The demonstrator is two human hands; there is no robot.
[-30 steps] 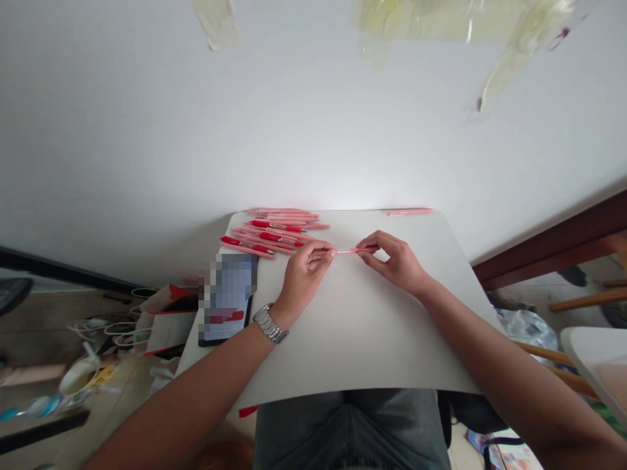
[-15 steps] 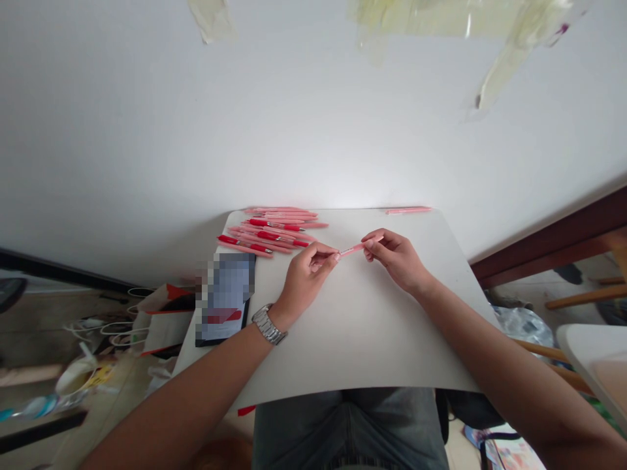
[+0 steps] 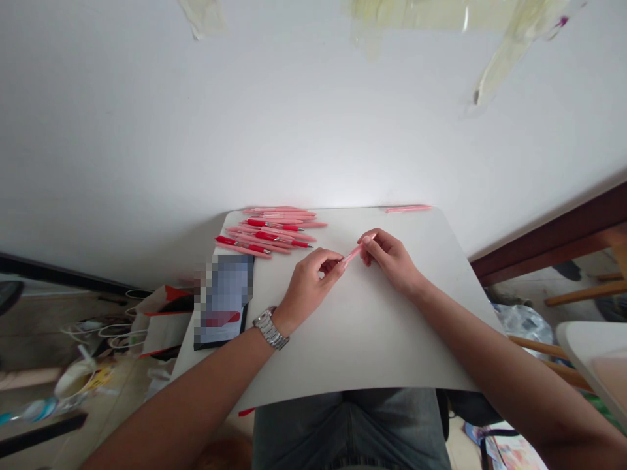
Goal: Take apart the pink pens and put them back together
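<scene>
Both hands meet over the middle of a small white table (image 3: 353,339). My left hand (image 3: 308,284), with a metal watch on its wrist, pinches the lower end of a pink pen (image 3: 353,252). My right hand (image 3: 389,259) is closed on the pen's upper end, so the pen slants up to the right between them. A pile of several pink and red pens (image 3: 272,230) lies at the table's far left, just beyond my left hand. One single pink pen (image 3: 408,209) lies along the far right edge.
A dark phone-like slab (image 3: 223,299) lies on the table's left edge. A white wall stands right behind the table. Bags and clutter (image 3: 147,320) cover the floor to the left. A wooden frame (image 3: 553,245) and another white surface (image 3: 595,362) stand to the right.
The pen lay level between my hands and is now tilted up to the right. Both hands have drawn closer together, so less of the pen shows between them.
</scene>
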